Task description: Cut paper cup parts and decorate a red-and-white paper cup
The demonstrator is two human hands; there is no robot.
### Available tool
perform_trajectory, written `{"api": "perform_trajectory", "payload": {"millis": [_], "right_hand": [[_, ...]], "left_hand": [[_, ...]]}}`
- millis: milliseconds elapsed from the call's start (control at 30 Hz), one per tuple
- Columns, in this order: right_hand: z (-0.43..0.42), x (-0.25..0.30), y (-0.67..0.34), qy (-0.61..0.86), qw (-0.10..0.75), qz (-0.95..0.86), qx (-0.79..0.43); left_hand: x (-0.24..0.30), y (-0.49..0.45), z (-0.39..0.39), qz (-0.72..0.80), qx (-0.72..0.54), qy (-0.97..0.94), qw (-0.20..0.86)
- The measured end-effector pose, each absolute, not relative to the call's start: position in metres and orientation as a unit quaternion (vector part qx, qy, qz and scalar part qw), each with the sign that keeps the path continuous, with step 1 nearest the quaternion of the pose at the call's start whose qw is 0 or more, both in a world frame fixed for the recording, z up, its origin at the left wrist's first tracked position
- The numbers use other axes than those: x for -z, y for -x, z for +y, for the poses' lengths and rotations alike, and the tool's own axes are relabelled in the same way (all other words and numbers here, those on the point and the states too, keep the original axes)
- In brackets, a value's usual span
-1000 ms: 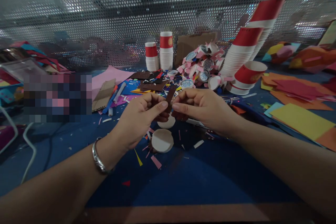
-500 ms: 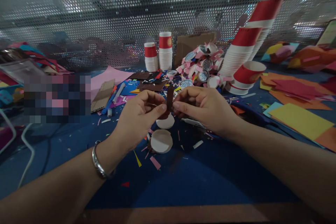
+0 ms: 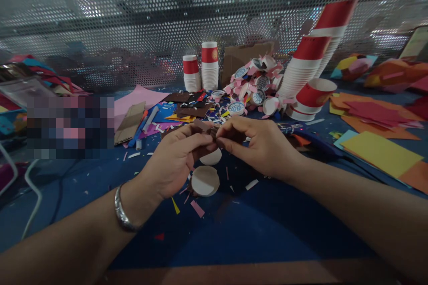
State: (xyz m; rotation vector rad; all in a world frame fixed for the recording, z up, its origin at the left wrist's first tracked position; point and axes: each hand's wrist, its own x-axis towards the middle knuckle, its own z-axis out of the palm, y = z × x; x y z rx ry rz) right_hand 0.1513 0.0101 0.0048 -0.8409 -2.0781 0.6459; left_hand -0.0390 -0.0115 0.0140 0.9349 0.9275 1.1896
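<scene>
Between my two hands is a small strip of dark brown paper (image 3: pixel 213 131), mostly covered by fingertips. My left hand (image 3: pixel 185 149) pinches its left side with thumb and forefinger. From the right, my right hand (image 3: pixel 256 147) pinches the same strip, its fingers touching close to the left ones. Two white paper discs lie on the blue table below: the nearer disc (image 3: pixel 205 181) with brown bits at its edge, and the farther disc (image 3: pixel 211 156) partly hidden behind my left hand.
A heap of white discs with pink tabs (image 3: pixel 259 82) lies at the back centre. Tall stacks of red-and-white paper cups (image 3: pixel 310 53) lean at its right. Coloured paper (image 3: pixel 381 153), a blue corded tool (image 3: pixel 317 144), markers (image 3: pixel 142 127) and scraps surround the hands.
The brown strip stood upright between my fingers; now it is tilted or folded down and mostly covered. My fingertips have come closer together.
</scene>
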Motion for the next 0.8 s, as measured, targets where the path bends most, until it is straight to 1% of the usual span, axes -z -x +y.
{"api": "perform_trajectory", "payload": {"millis": [133, 333, 467, 600, 700, 767, 800], "right_hand": [[0.009, -0.006, -0.151, 0.337, 0.384, -0.822, -0.251], [0.009, -0.011, -0.151, 0.333, 0.356, -0.836, -0.251], [0.013, -0.017, -0.164, 0.360, 0.324, -0.852, -0.196], [0.016, -0.023, -0.195, 0.420, 0.247, -0.858, -0.164], [0.013, -0.021, -0.226, 0.515, 0.210, -0.819, -0.142], [0.009, -0.016, -0.247, 0.562, 0.219, -0.793, -0.088], [0.008, -0.013, -0.257, 0.580, 0.237, -0.777, -0.066]], "left_hand": [[-0.013, 0.039, -0.011, 0.415, -0.522, -0.394, 0.632], [-0.009, 0.043, -0.005, 0.431, -0.518, -0.422, 0.606], [-0.009, 0.046, 0.000, 0.456, -0.514, -0.419, 0.593], [-0.009, 0.047, 0.000, 0.472, -0.512, -0.434, 0.572], [-0.007, 0.047, 0.000, 0.475, -0.507, -0.440, 0.569], [-0.005, 0.046, 0.000, 0.471, -0.503, -0.447, 0.570], [-0.004, 0.046, 0.000, 0.470, -0.503, -0.450, 0.570]]}}
